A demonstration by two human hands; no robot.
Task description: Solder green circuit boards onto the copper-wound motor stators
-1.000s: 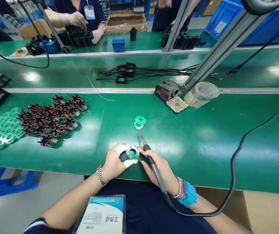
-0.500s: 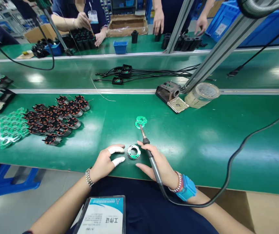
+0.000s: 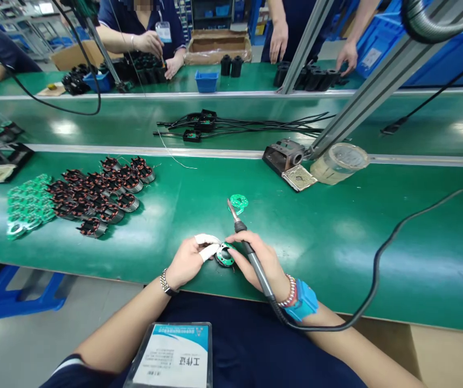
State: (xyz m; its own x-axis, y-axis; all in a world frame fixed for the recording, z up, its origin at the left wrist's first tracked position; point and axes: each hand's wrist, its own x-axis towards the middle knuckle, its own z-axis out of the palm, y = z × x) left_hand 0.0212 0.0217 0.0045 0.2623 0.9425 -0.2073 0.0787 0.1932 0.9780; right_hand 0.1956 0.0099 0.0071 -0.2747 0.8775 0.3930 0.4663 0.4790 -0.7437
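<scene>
locate the ring-shaped part (image 3: 223, 263), topped with green board, near the front edge of the glossy green bench (image 3: 182, 205). note left rim pinched between white-covered thumb and forefinger of the left hand (image 3: 188, 258). note soldering iron (image 3: 257, 264) gripped in the right hand (image 3: 275, 272), with thumb and forefinger curved close to the part; cannot tell whether touching.

treat metal tip (image 3: 232, 210) as hot: liable, through any wrist turn during handling, to scorch the loose green boards (image 3: 240, 201) just beside or beneath. guard against board slippage from uneven fingertip pressure, and against a snag of the trailing cord (image 3: 377, 264).

to the left: wire-wound cores (image 3: 105, 196) just beside a stack of green boards (image 3: 31, 205). ahead: iron stand (image 3: 282, 153), sponge tray (image 3: 299, 178), plastic tub (image 3: 338, 167). farther off: black cables (image 3: 255, 123), blue bin (image 3: 207, 81), black housings (image 3: 320, 80), co-workers (image 3: 138, 27).
</scene>
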